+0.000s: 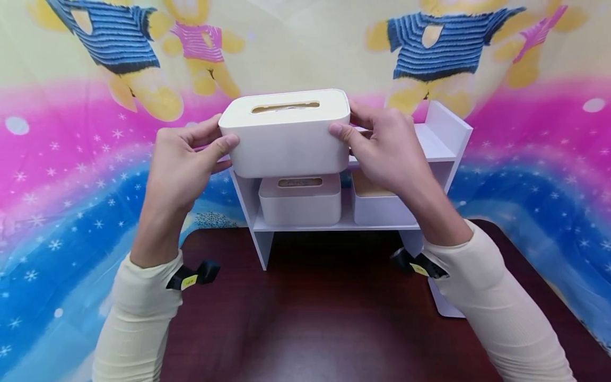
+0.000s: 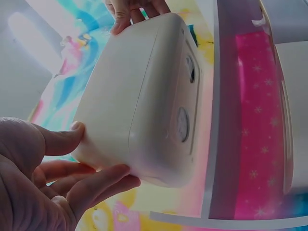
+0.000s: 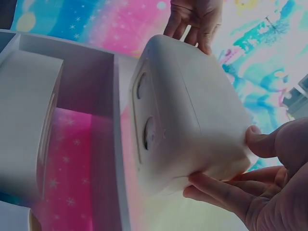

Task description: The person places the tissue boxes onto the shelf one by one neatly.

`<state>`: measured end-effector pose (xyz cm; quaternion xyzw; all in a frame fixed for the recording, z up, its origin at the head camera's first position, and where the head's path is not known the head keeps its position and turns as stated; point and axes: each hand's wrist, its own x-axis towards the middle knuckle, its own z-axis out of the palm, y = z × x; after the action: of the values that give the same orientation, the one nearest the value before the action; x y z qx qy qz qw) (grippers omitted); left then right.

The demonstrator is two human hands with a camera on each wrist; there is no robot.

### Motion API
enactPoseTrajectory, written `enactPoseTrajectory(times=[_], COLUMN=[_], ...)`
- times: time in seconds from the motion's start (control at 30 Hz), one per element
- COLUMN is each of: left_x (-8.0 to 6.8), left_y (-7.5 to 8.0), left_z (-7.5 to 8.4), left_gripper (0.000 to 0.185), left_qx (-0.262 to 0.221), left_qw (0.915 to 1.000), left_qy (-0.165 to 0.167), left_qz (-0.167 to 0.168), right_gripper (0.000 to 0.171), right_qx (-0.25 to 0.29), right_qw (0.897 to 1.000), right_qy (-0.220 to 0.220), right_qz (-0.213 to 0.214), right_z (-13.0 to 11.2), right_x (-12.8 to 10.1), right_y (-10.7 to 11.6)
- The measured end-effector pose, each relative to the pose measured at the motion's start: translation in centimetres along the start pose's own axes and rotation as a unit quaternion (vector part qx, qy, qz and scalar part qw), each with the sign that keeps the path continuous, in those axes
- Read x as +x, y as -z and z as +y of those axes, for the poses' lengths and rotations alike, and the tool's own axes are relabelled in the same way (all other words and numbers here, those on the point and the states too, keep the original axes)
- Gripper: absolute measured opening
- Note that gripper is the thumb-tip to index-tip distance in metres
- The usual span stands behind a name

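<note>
A white tissue box (image 1: 291, 148) with a slot in its pale lid is held up in front of a white desktop shelf (image 1: 451, 127). My left hand (image 1: 183, 162) grips its left end, thumb on the front face. The right hand (image 1: 389, 143) grips the opposite end in the same way. Both wrist views show the box's underside, with two round openings, raised clear of the shelf edge. Below it in the head view, a second white tissue box (image 1: 302, 209) sits on the lower shelf board.
A white box with a tan top (image 1: 377, 207) stands on the lower board at right, partly behind my right forearm. The shelf stands on a dark reddish-brown table (image 1: 305, 318). A colourful cloth (image 1: 71, 185) with printed bears hangs behind.
</note>
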<state>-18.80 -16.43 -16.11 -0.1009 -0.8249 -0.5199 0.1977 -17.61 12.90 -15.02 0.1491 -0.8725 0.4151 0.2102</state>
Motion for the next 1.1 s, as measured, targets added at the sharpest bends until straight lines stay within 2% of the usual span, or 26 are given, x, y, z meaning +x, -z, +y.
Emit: enactPoseTrajectory(times=[0.5,0.67,0.83,1.1], left_x=[3.3,4.1,4.4,4.6], left_y=[-2.1,-2.8,-3.4,-3.8], left_z=[-1.0,-1.3,-1.7,-1.9], left_gripper=[0.051,0.051,0.05,0.048], left_qx=[-0.036,-0.034,-0.026,-0.014], left_qw=[0.9991,0.9985,0.9981,0.998], left_qy=[0.016,0.033,0.039,0.031], left_qz=[0.017,0.027,0.041,0.053], right_gripper=[0.054,0.052,0.05,0.057], right_qx=[0.019,0.023,0.019,0.001], right_qw=[0.999,0.999,0.999,0.999], right_qy=[-0.031,-0.033,-0.033,-0.041], right_qz=[0.008,0.019,0.028,0.022], right_z=[1.8,2.5,3.3,3.4], right_x=[3.4,4.2,4.6,4.8], right_y=[-1.6,-2.1,-2.6,-2.9])
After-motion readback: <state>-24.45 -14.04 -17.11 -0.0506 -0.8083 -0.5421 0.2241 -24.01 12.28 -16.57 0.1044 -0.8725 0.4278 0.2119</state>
